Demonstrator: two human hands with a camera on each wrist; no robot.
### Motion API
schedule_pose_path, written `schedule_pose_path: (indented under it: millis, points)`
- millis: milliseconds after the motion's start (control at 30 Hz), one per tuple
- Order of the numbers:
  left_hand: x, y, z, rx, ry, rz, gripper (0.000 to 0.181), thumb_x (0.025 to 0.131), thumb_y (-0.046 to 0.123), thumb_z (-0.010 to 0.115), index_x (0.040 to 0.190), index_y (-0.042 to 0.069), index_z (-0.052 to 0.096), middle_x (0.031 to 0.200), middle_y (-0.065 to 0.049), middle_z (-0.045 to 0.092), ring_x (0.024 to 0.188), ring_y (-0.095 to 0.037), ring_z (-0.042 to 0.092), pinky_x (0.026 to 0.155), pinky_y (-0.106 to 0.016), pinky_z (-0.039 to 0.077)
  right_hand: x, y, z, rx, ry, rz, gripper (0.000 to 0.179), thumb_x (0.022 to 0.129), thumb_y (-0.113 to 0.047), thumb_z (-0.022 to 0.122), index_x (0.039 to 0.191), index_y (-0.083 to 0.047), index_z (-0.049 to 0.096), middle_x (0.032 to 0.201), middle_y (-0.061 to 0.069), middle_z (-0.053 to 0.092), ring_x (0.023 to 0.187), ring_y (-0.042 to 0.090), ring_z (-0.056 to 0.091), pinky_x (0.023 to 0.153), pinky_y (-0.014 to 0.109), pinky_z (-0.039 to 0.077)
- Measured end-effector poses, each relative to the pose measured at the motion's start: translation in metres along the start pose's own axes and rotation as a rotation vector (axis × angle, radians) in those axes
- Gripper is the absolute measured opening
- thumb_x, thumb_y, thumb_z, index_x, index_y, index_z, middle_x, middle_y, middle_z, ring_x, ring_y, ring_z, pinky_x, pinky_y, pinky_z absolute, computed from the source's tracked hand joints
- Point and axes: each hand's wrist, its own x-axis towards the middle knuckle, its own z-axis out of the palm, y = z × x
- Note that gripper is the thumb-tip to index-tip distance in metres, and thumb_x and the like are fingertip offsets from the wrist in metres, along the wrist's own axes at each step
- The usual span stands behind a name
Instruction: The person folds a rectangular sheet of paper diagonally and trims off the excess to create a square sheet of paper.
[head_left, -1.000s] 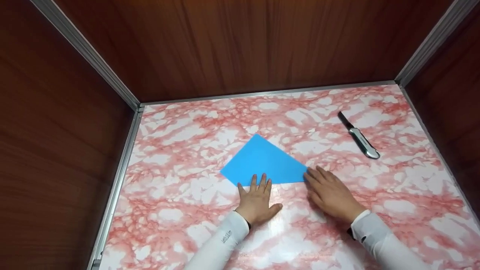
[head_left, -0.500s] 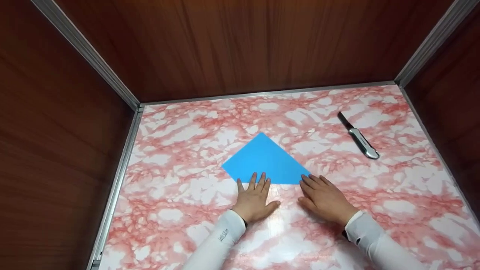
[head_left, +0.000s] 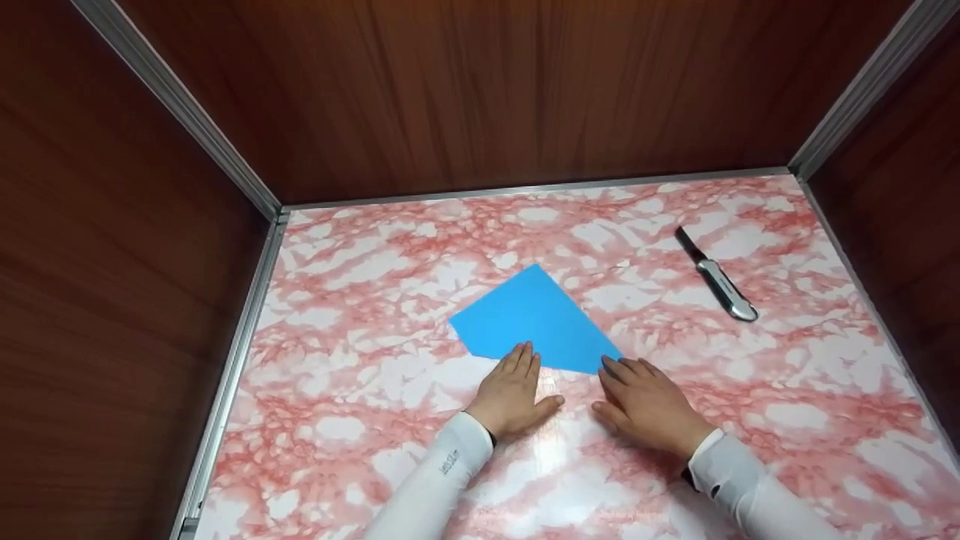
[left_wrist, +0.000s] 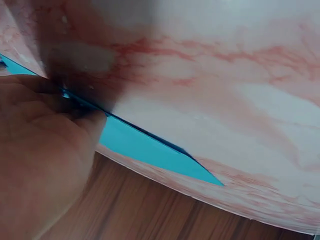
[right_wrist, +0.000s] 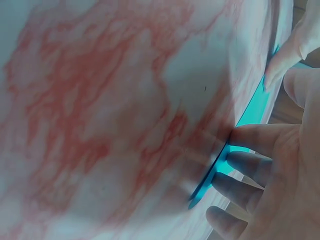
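Folded blue paper (head_left: 529,319) is turning its tip toward the tabletop's (head_left: 825,322) right edge, left hand (head_left: 510,394) and right hand (head_left: 649,405) pressing, fingers straight. It's looking light, bendy; hold edges.

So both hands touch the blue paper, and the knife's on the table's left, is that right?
No, the knife lies on the right of the table, as the head view shows. The left hand and right hand do touch the blue paper.

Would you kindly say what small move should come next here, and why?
Perhaps slide the left hand leftward along the near edge of the blue paper: that hand touches it midway, the right hand is at the right corner, and the left end lies uncovered.
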Motion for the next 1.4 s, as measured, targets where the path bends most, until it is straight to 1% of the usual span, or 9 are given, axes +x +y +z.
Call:
schedule_pose_path:
  millis: [200,300,433,533,633,700,900,1100,1400]
  points:
    - [0.001,-0.011,0.003,0.067,0.071,0.051,0.084,0.104,0.069,0.024,0.163,0.01,0.026,0.17,-0.009,0.015,0.157,-0.023,0.01,0.121,-0.062,0.01,-0.004,-0.002,0.0,0.001,-0.007,-0.009,0.069,0.106,-0.056,0.046,0.145,0.001,0.057,0.155,0.018,0.046,0.142,0.04,0.043,0.116,0.059,0.029]
    - [0.003,-0.017,0.003,0.082,0.107,0.07,0.078,0.105,0.066,0.025,0.162,0.014,0.032,0.17,-0.006,0.018,0.156,-0.021,0.014,0.118,-0.068,0.011,-0.007,-0.004,-0.001,0.012,-0.009,-0.021,0.069,0.106,-0.055,0.046,0.145,0.001,0.056,0.156,0.016,0.046,0.145,0.037,0.04,0.117,0.058,0.028]
    - [0.009,-0.022,0.002,0.058,0.149,0.074,0.066,0.107,0.061,0.031,0.155,0.017,0.045,0.169,-0.006,0.021,0.155,-0.023,0.018,0.118,-0.068,0.013,-0.01,-0.009,-0.002,0.045,-0.035,-0.044,0.069,0.107,-0.055,0.044,0.147,0.0,0.055,0.156,0.015,0.046,0.147,0.037,0.036,0.118,0.058,0.026]
    - [0.016,-0.024,0.003,0.03,0.173,0.063,0.053,0.108,0.058,0.035,0.137,0.019,0.055,0.169,-0.008,0.023,0.155,-0.025,0.019,0.118,-0.068,0.013,-0.011,-0.013,-0.002,0.069,-0.055,-0.061,0.069,0.107,-0.055,0.042,0.147,-0.001,0.054,0.156,0.015,0.047,0.147,0.037,0.036,0.118,0.058,0.026]
    - [0.021,-0.024,0.002,0.021,0.192,0.053,0.042,0.108,0.056,0.038,0.121,0.02,0.056,0.168,-0.01,0.025,0.154,-0.027,0.021,0.118,-0.069,0.014,-0.012,-0.016,-0.001,0.078,-0.063,-0.073,0.069,0.107,-0.056,0.042,0.147,-0.001,0.054,0.156,0.014,0.046,0.147,0.037,0.036,0.118,0.058,0.027]
    - [0.024,-0.023,0.0,0.023,0.2,0.051,0.04,0.107,0.056,0.04,0.116,0.02,0.055,0.167,-0.01,0.026,0.154,-0.028,0.023,0.117,-0.069,0.015,-0.013,-0.019,-0.002,0.071,-0.063,-0.085,0.069,0.107,-0.056,0.041,0.147,0.0,0.055,0.156,0.015,0.046,0.147,0.038,0.037,0.117,0.058,0.028]
    - [0.033,-0.021,-0.003,0.043,0.2,0.049,0.04,0.105,0.057,0.046,0.111,0.018,0.051,0.164,-0.009,0.032,0.152,-0.027,0.027,0.118,-0.067,0.017,-0.014,-0.031,0.001,0.066,-0.068,-0.104,0.071,0.107,-0.058,0.041,0.144,0.0,0.058,0.155,0.015,0.047,0.145,0.037,0.039,0.116,0.057,0.031]
    - [0.041,-0.019,-0.006,0.049,0.224,0.048,0.042,0.102,0.058,0.053,0.106,0.017,0.048,0.158,-0.008,0.039,0.147,-0.028,0.032,0.12,-0.06,0.02,-0.013,-0.045,0.009,0.039,-0.026,-0.136,0.073,0.105,-0.061,0.043,0.14,0.0,0.062,0.154,0.015,0.049,0.144,0.035,0.041,0.115,0.056,0.033]
    - [0.043,-0.017,-0.002,0.058,0.203,0.041,0.049,0.098,0.063,0.057,0.109,0.017,0.048,0.161,-0.009,0.035,0.15,-0.027,0.029,0.123,-0.051,0.018,-0.012,-0.049,0.008,0.077,-0.052,-0.135,0.071,0.106,-0.058,0.043,0.139,0.001,0.062,0.153,0.016,0.05,0.142,0.036,0.045,0.113,0.054,0.037]
